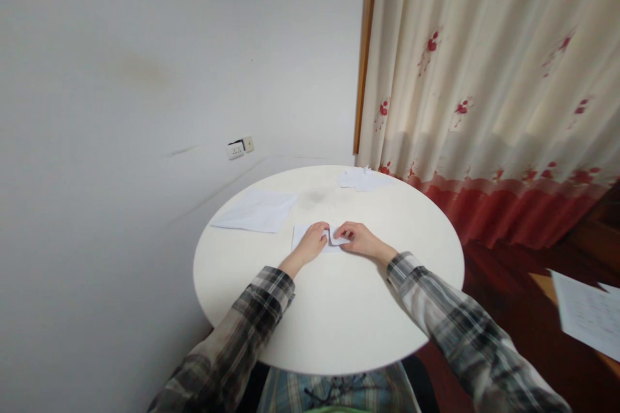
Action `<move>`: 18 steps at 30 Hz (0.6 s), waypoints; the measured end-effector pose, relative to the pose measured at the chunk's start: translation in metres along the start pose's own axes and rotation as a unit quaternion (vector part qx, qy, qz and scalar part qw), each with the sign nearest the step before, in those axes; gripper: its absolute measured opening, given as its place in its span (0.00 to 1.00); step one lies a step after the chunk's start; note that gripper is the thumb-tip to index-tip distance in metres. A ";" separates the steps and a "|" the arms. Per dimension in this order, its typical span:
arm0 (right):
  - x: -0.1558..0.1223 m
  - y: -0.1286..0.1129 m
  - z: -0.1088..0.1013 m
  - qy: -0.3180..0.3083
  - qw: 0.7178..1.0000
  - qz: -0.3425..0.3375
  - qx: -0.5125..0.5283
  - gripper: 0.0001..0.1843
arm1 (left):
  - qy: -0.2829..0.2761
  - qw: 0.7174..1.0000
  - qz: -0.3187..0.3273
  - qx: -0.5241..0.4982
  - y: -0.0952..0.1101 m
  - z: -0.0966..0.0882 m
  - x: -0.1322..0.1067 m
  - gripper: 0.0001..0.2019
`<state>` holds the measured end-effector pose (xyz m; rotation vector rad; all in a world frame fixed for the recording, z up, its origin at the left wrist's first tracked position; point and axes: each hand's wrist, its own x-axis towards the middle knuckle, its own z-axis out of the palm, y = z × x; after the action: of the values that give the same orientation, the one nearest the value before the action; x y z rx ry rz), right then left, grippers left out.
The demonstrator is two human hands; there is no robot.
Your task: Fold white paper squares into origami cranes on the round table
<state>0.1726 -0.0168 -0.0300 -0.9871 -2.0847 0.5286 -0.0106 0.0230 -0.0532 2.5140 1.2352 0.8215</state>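
A small folded sheet of white paper (301, 234) lies near the middle of the round white table (329, 310). My left hand (312, 242) rests on it with fingers curled, pinching its right part. My right hand (356, 237) meets it from the right, fingers closed on the same folded edge of the paper. Both arms wear plaid sleeves.
A larger white sheet (256, 211) lies on the table to the far left. A crumpled white paper (359, 179) sits at the table's far edge. A floral curtain (484, 90) hangs to the right. More papers (586, 313) lie on a wooden surface at the right.
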 end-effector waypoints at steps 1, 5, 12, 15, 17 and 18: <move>0.000 0.000 0.000 -0.008 1.000 0.000 0.001 0.14 | 0.007 1.000 -0.006 0.000 0.000 0.000 -0.001 0.15; 0.000 0.003 0.000 -0.032 0.999 -0.012 0.002 0.13 | 0.020 1.000 -0.013 0.002 0.000 0.002 -0.002 0.17; 0.001 0.005 -0.003 -0.058 0.995 -0.059 0.056 0.10 | 0.010 0.999 0.039 0.018 -0.005 0.003 -0.001 0.16; 0.002 0.005 -0.003 -0.063 0.994 -0.062 0.071 0.07 | 0.008 0.999 0.042 0.022 -0.004 0.003 -0.002 0.16; 0.002 0.005 -0.003 -0.065 0.993 -0.062 0.074 0.05 | 0.003 0.999 0.039 0.032 -0.001 0.002 -0.003 0.15; 0.001 0.005 -0.003 -0.064 0.993 -0.060 0.075 0.05 | -0.001 0.999 0.037 0.038 0.000 0.001 -0.003 0.14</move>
<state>0.1769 -0.0122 -0.0308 -0.7535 -2.1657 0.6902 -0.0114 0.0200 -0.0552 2.6347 1.2015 0.8039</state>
